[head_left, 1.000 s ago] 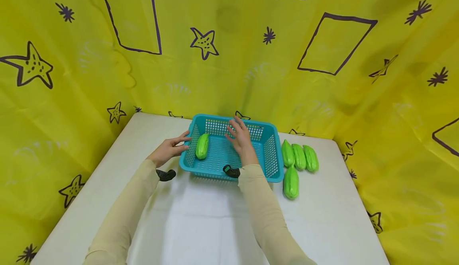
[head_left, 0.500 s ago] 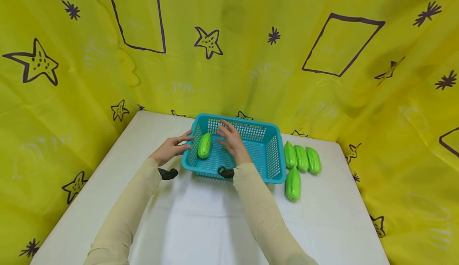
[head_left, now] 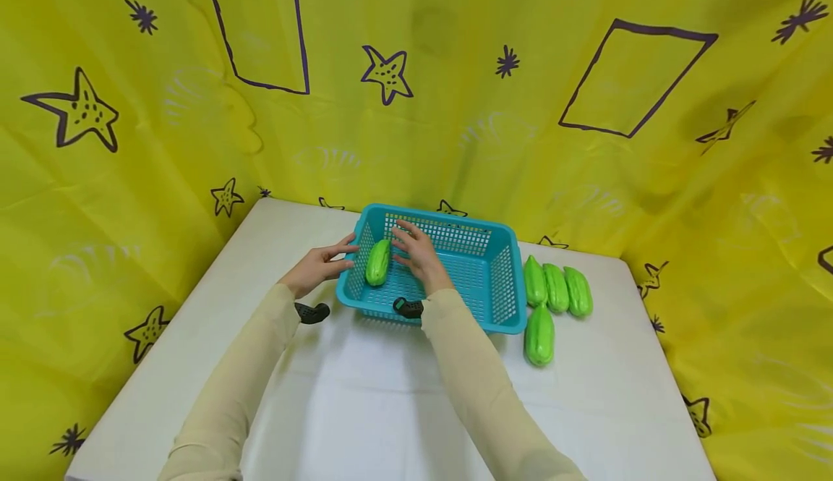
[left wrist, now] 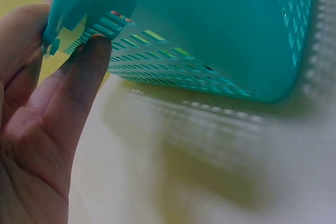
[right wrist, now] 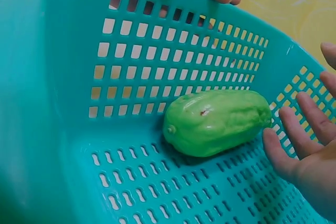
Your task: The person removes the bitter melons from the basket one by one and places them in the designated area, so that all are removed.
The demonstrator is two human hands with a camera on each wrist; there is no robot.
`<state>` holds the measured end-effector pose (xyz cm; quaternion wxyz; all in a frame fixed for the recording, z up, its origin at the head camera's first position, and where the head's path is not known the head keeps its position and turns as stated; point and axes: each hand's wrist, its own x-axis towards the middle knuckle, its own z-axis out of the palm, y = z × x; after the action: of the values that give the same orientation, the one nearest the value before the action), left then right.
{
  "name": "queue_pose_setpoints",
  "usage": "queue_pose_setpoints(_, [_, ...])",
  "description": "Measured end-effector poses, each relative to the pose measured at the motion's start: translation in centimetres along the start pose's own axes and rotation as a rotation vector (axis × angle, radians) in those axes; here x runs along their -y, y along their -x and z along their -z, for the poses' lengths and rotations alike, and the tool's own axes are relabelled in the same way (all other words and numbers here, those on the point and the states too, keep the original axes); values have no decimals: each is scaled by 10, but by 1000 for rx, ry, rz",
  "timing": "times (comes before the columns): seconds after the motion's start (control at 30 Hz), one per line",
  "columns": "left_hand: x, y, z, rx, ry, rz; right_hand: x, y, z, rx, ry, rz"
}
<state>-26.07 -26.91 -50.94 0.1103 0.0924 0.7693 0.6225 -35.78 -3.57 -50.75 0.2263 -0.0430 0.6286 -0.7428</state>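
A turquoise plastic basket (head_left: 520, 278) with slotted walls stands on the white table. My left hand (head_left: 319, 267) grips its left rim; in the left wrist view, the fingers (left wrist: 79, 87) straddle the rim, one against the outer wall. Inside, beside the left wall, lies a glossy green oblong vegetable (head_left: 378, 262), seen on its side along the perforated wall in the right wrist view. Just right of it, within the basket, my right hand (head_left: 421, 260) hovers with spread, slightly bent fingers. Its fingertips (right wrist: 270, 137) are right by the vegetable's far end and hold nothing.
Several similar green vegetables (head_left: 557, 288) lie on the table right of the basket, one (head_left: 539, 336) nearer the front. A yellow patterned curtain (head_left: 423, 141) hangs directly behind the table (head_left: 364, 409) and along both sides. Each wrist carries a black camera mount (head_left: 312, 313).
My right hand has moved left inside the basket, closer to the green vegetable. The left hand stays at the rim. The head view has shifted slightly, so everything sits a little further right.
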Motion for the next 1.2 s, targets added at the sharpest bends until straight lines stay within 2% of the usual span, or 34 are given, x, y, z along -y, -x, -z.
queue_pose_setpoints(0.3, [-3, -2, -1, 6, -11, -23, -1, -2, 1, -5, 103, -61])
queue_pose_setpoints(0.47, [-2, -2, 0, 7, -16, -8, -3, -1, 1, 60, 181, -136])
queue_pose_setpoints(0.8, [-1, -2, -1, 9, -19, -2, -9, 3, 2, 197, 285, -193])
queue_pose_setpoints(1.2, [-1, -1, -2, 5, -11, -7, -13, 2, -1, 254, 338, -216])
